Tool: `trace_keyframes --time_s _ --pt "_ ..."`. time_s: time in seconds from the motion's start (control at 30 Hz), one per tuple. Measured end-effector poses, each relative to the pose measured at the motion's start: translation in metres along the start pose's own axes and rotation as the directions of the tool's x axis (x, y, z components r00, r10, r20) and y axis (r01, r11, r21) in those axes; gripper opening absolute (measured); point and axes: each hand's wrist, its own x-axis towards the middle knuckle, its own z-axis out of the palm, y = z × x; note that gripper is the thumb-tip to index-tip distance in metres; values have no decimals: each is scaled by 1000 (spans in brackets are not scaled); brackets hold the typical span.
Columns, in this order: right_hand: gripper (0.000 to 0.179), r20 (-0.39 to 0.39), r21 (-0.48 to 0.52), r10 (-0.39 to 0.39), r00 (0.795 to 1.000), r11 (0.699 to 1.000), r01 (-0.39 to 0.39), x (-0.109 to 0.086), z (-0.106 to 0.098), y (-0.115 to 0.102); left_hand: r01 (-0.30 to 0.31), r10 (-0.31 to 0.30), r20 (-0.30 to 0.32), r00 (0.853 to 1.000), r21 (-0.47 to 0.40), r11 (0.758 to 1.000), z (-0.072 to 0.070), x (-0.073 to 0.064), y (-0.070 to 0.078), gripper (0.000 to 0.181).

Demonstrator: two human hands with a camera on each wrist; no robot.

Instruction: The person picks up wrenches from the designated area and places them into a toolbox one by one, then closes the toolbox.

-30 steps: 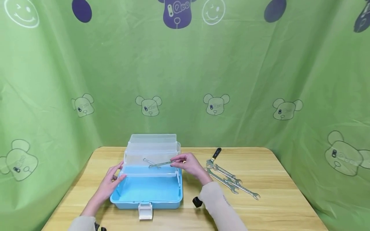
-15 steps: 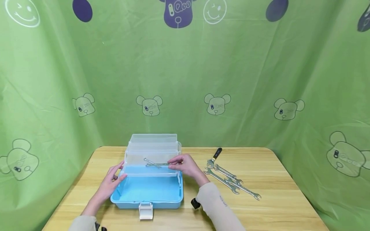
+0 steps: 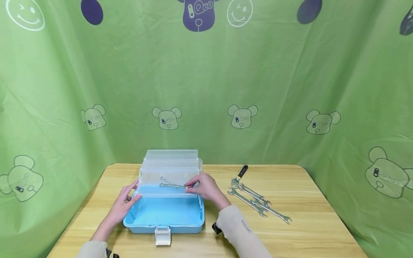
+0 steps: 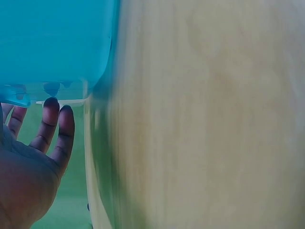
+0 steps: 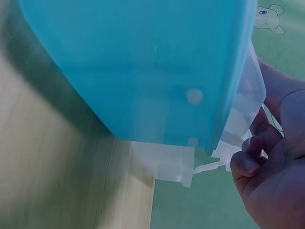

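A blue toolbox stands with its translucent tiered trays raised. My left hand holds the toolbox's left side, thumb at the lowest tray's front corner and fingers further back; the left wrist view has its fingertips right at the tray edge. My right hand pinches one end of a small silver wrench low over the lowest tray. Another small wrench lies in that tray, partly overlapped. In the right wrist view the toolbox side hides the held wrench from my right hand.
Right of the toolbox, several silver open-end wrenches lie in a loose pile on the wooden table, with a black-handled adjustable wrench behind them. A white latch hangs at the toolbox front. Green curtain surrounds the table.
My right hand has moved left and slightly down with the wrench, whose free end has swung from pointing down-left to roughly level above the tray. My left hand keeps its place.
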Motion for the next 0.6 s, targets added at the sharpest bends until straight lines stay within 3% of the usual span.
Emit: trace_keyframes --time_s 0.4,0.6 --pt "17 47 -19 -40 998 999 41 3 -2 2 -9 9 -2 1000 -4 1000 0 -1 0 65" --pt "17 57 -119 -65 996 990 71 7 -4 0 -22 22 -2 1000 2 1000 -1 0 0 65"
